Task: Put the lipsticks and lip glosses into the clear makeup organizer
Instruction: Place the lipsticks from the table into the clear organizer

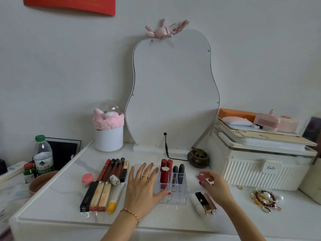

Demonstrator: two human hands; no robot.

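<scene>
The clear makeup organizer (177, 188) stands on the white table, mid-front. Two red lipsticks (165, 171) and two black ones (178, 171) stand upright in its back slots. My left hand (144, 186) lies flat with spread fingers on the organizer's left side. My right hand (215, 186) hovers to the right of it and pinches a small pink lipstick (202, 176). Below that hand lie a white, a black-gold and a pink-silver lipstick (205, 202). Left of the organizer lie several long lip glosses (112, 169) and boxed tubes (97, 195).
A wavy mirror (173, 94) and its cable stand behind. A brass incense burner (198, 157) sits back right, next to a white ribbed case (260, 171). Jewellery (265, 199) lies far right. A pink jar (87, 179), white pot (109, 138) and water bottle (43, 155) are left.
</scene>
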